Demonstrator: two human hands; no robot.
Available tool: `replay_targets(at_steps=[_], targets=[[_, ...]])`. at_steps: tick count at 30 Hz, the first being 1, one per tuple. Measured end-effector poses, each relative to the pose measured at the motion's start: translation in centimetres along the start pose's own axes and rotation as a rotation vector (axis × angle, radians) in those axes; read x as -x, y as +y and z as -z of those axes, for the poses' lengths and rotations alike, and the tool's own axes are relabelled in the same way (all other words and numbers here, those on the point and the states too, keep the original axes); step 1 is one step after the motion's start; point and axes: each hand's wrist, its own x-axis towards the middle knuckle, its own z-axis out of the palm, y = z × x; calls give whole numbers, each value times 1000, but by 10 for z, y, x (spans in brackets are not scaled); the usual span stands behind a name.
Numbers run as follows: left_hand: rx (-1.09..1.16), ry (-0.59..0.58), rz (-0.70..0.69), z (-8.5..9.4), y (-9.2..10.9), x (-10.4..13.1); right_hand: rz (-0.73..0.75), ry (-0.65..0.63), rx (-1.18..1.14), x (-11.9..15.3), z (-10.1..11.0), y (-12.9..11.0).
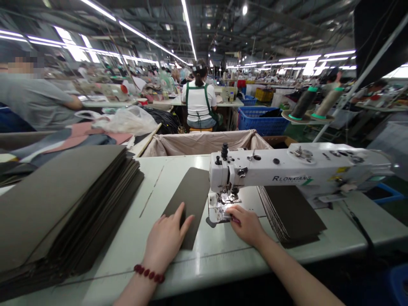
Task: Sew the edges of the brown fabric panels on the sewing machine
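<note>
My left hand (168,236), with a dark red bead bracelet (148,273) at the wrist, rests with fingers spread on a flat grey-brown panel (191,191). That panel has rounded corners and lies just left of the sewing machine (255,168). My right hand (245,225) is at the lit needle plate (223,212), thumb and fingers curled together. A bit of something reddish-purple shows under its fingers, too small to name. To the right of this hand, partly under the machine's arm, sits a stack of similar dark panels (293,212).
A tall pile of large grey-brown sheets (66,199) takes up the table's left side. Behind the table are a cloth-lined bin (204,142) and a blue crate (263,123). Two thread cones (302,104) stand at the right. Another person (198,100) sits ahead, facing away.
</note>
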Motion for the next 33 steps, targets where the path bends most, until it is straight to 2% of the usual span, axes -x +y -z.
replay_targets(at_steps=[2,4,6,8,10,13,16,19,22,25,27,29,31,33], targets=[[-122,29,53,-1,-17,29,-7,14,-8,2,2,-1],[-158,102,50,-10,-35,64,-18,26,-22,2,3,-1],[-110,140,20,-20,-52,98,-42,41,-37,2,4,1],[-35,109,-39,-24,-63,123,-85,57,-42,3,6,2],[30,40,-104,-23,-67,135,-138,68,-31,5,11,2],[101,-40,-181,-19,-59,128,-212,73,-3,17,24,-4],[148,-66,-247,-17,-43,108,-286,76,-2,46,38,-13],[209,-28,-277,-16,-19,91,-390,71,-87,92,41,-20],[335,-27,-283,-14,19,83,-496,43,-188,139,30,-25],[436,-119,-344,-16,70,82,-556,-16,-219,170,13,-29],[460,-168,-412,-21,101,83,-570,-45,-221,180,4,-33],[454,-193,-461,-26,122,82,-560,-65,-236,182,1,-36],[439,-206,-475,-31,134,80,-536,-78,-250,179,1,-38],[443,-215,-464,-33,137,77,-511,-86,-257,176,2,-39]])
